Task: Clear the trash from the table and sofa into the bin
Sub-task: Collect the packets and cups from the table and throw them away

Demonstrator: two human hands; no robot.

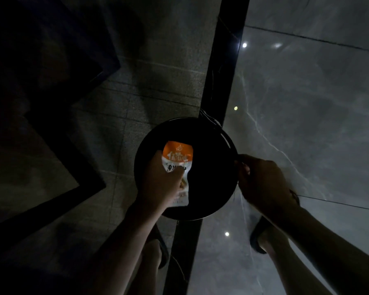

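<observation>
Seen from above in dim light, a person stands over a round black bin [211,167] set on the floor, its dark mouth open to the camera and its inside too black to show any contents. The left hand [160,184] grips an orange-and-white printed snack wrapper [178,158], fingers and thumb curled round its lower part, and holds it directly over the left half of the bin's opening; the orange top end of the packet points away from the person, and whether its lower edge touches the rim cannot be told. The right hand [262,184] is closed at the bin's right rim, its fingers pinching what looks like the edge of a thin black liner or the rim itself; the darkness does not let the two be told apart. The bin sits across a glossy black floor strip [222,71] that runs from the top of the view down between the person's feet. To the right of the strip lies pale grey marbled tile [307,113] carrying small bright reflections of lamps; to the left lies duller, speckled grey tile [158,60]. A dark-framed piece of furniture [51,145] fills the left edge, well apart from the bin. Both feet, in dark sandals [258,237], stand just below the bin.
</observation>
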